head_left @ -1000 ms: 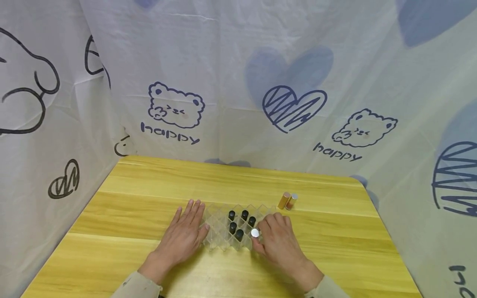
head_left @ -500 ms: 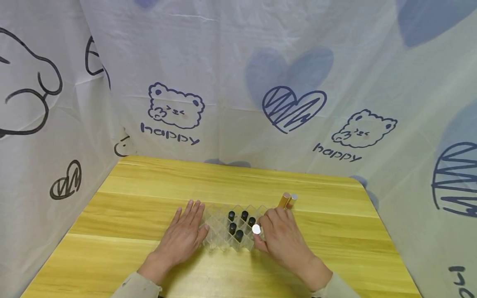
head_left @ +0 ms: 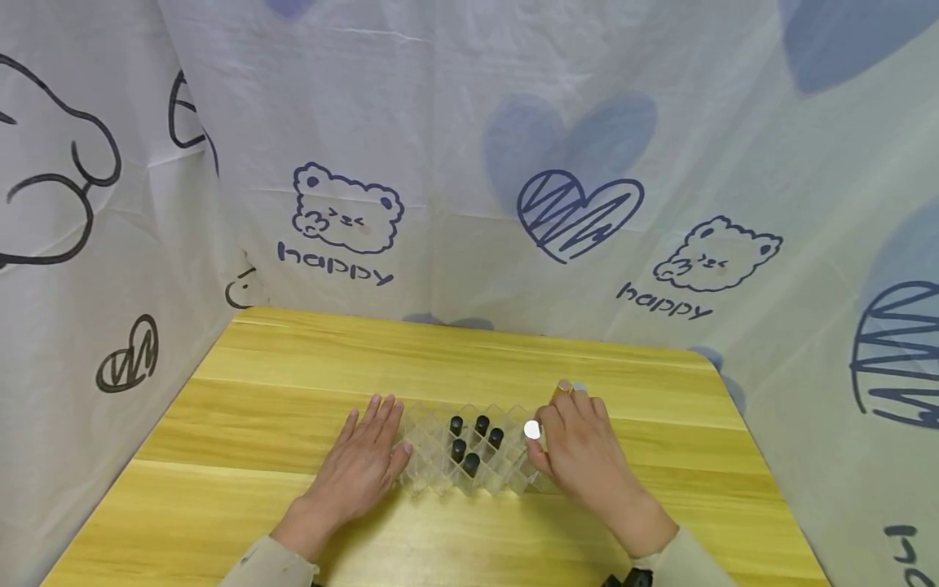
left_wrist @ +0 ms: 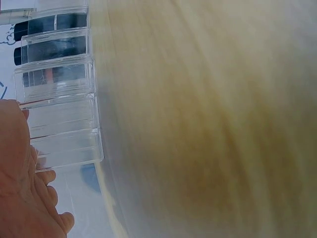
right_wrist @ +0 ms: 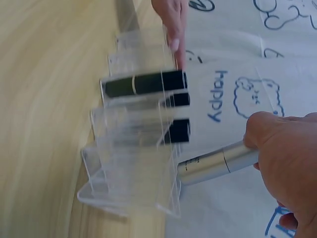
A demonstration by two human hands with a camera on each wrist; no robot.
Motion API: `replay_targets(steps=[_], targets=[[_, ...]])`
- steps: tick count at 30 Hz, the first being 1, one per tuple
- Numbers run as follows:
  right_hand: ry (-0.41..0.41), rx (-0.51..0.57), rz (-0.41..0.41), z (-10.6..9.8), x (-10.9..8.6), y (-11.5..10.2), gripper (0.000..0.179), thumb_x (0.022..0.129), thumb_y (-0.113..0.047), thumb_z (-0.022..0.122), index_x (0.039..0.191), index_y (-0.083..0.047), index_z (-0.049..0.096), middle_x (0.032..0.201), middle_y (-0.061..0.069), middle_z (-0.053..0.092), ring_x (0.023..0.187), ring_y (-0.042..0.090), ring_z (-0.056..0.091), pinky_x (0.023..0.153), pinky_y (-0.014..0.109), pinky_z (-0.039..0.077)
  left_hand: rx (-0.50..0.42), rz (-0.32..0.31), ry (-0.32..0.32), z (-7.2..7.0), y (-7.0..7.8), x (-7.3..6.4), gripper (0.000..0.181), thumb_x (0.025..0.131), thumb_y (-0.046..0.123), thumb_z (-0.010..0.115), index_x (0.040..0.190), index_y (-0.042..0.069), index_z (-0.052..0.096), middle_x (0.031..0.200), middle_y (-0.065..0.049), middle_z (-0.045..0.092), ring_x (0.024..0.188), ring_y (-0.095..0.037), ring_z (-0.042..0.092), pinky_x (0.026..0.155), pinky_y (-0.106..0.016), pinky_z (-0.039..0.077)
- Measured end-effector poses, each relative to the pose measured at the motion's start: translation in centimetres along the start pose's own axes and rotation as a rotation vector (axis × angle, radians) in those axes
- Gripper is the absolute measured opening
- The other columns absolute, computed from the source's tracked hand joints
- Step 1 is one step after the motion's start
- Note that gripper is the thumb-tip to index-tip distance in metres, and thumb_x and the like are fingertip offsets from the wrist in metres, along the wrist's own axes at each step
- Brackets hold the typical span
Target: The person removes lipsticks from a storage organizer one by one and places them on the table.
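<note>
My left hand [head_left: 355, 469] rests with straight fingers against the left end of a clear plastic lipstick organizer [head_left: 428, 444] with diamond-shaped slots. Several black-capped lipstick tubes [head_left: 458, 450] stand in its middle slots. Between thumb and fingers, my right hand [head_left: 587, 452] pinches a silver lipstick tube [right_wrist: 213, 166] by its upper end. That tube is tilted, its lower end close over the organizer's top at the right end. In the head view only its bright round top shows. The left wrist view catches part of the left hand beside the organizer's walls.
Behind the right hand, a gold tube [head_left: 563, 386] and a silver-topped tube [head_left: 579, 386] stand on the wooden table [head_left: 293, 350], both partly hidden by its fingers. A white printed cloth [head_left: 440, 269] hangs around the back and sides.
My right hand has lifted the silver lipstick tube from the organizer's middle-right area and carried it right and back, now overlapping the two standing tubes. The left hand stays in place.
</note>
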State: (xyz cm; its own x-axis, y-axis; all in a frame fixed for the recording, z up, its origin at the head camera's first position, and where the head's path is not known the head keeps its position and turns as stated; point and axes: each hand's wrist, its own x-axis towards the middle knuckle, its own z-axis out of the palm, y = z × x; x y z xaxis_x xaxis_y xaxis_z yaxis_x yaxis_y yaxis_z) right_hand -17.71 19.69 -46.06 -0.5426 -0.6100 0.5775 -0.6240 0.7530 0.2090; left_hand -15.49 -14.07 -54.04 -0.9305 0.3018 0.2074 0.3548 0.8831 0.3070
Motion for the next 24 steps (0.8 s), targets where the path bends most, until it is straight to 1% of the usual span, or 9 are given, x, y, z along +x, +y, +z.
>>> replay_targets(steps=[4, 8, 12, 18, 24], targets=[[0.005, -0.008, 0.027, 0.3, -0.4, 1.0, 0.03, 0.096, -0.034, 0.054, 0.093, -0.005, 0.059, 0.09, 0.01, 0.056, 0.079, 0.03, 0.043, 0.068, 0.036, 0.032, 0.001, 0.0, -0.003, 0.0, 0.0, 0.1, 0.068, 0.114, 0.043, 0.04, 0.164, -0.001, 0.028, 0.171, -0.02, 0.029, 0.161, -0.038, 0.022, 0.131, -0.061, 0.018], [0.04, -0.023, 0.036, 0.4, -0.7, 2.0, 0.03, 0.096, -0.033, 0.054, 0.091, -0.004, 0.059, 0.082, 0.007, 0.051, 0.073, 0.027, 0.038, 0.064, 0.036, 0.03, 0.0, -0.004, -0.001, 0.0, 0.1, 0.1, 0.068, 0.114, 0.043, 0.041, 0.164, -0.001, 0.029, 0.171, -0.02, 0.029, 0.161, -0.038, 0.022, 0.131, -0.061, 0.018], [0.059, -0.046, 0.056, 0.3, -0.9, 3.2, 0.031, 0.095, -0.033, 0.056, 0.089, -0.002, 0.058, 0.078, 0.008, 0.048, 0.07, 0.028, 0.038, 0.062, 0.037, 0.029, -0.004, -0.003, 0.004, -0.2, 0.3, 0.1, 0.067, 0.114, 0.041, 0.042, 0.164, -0.002, 0.031, 0.171, -0.021, 0.03, 0.161, -0.039, 0.022, 0.131, -0.062, 0.018], [0.029, -0.042, 0.106, 0.3, -1.6, 5.1, 0.033, 0.093, -0.033, 0.062, 0.089, -0.001, 0.059, 0.08, 0.011, 0.051, 0.072, 0.031, 0.043, 0.062, 0.038, 0.031, -0.008, 0.0, 0.013, -0.2, 0.3, 0.0, 0.066, 0.114, 0.04, 0.043, 0.163, -0.003, 0.033, 0.17, -0.022, 0.032, 0.16, -0.04, 0.024, 0.13, -0.062, 0.019], [0.015, -0.031, 0.173, 0.6, -2.7, 6.9, 0.031, 0.093, -0.03, 0.065, 0.091, 0.001, 0.063, 0.08, 0.012, 0.052, 0.072, 0.032, 0.043, 0.064, 0.039, 0.032, -0.003, 0.0, 0.01, -0.1, 0.2, 0.1, 0.066, 0.114, 0.04, 0.043, 0.163, -0.003, 0.033, 0.17, -0.022, 0.032, 0.16, -0.04, 0.025, 0.13, -0.063, 0.02]])
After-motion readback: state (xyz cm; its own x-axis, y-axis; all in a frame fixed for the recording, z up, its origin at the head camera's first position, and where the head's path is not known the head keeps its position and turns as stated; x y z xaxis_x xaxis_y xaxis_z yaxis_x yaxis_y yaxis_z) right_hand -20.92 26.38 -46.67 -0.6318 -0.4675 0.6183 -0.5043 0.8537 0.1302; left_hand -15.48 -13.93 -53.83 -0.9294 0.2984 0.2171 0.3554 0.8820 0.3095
